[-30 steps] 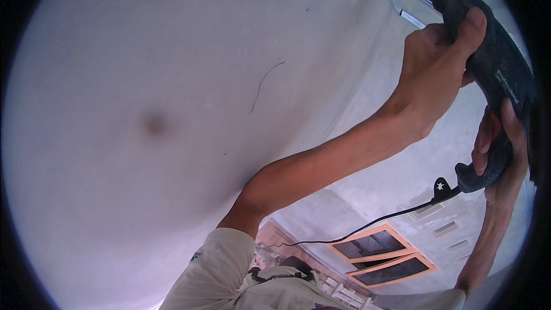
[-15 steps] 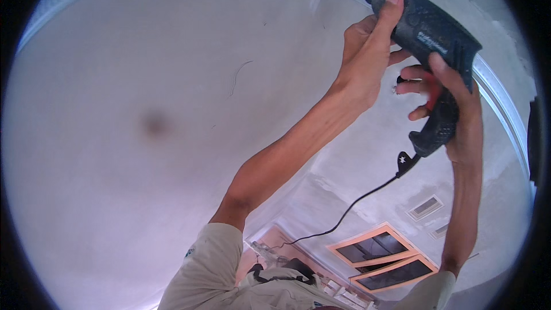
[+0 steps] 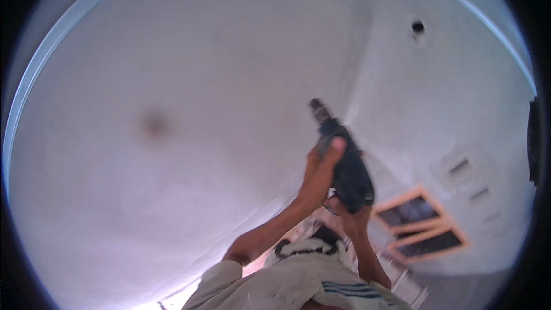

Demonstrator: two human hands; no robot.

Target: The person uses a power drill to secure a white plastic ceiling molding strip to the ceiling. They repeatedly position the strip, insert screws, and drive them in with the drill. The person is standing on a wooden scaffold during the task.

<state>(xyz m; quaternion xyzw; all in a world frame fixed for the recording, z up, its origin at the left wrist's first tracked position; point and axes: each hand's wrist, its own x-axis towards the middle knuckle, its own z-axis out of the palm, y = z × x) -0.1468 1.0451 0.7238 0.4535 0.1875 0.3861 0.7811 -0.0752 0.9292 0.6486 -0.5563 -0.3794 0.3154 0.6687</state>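
Behind the hands [image 3: 323, 166] I see a pale wall [image 3: 189, 183]; to their right, an orange-framed window [image 3: 422, 225]. Both hold a dark, slightly blurred drill [image 3: 351, 175], chuck tilted up-left.

"What is worn here?"

"A pale beige shirt [image 3: 270, 284], with a short, loose left sleeve [image 3: 220, 275]."

"Any markings?"

"Dark bluish stripes [image 3: 351, 289] (slightly blurred) run side by side across the fabric toward the right."
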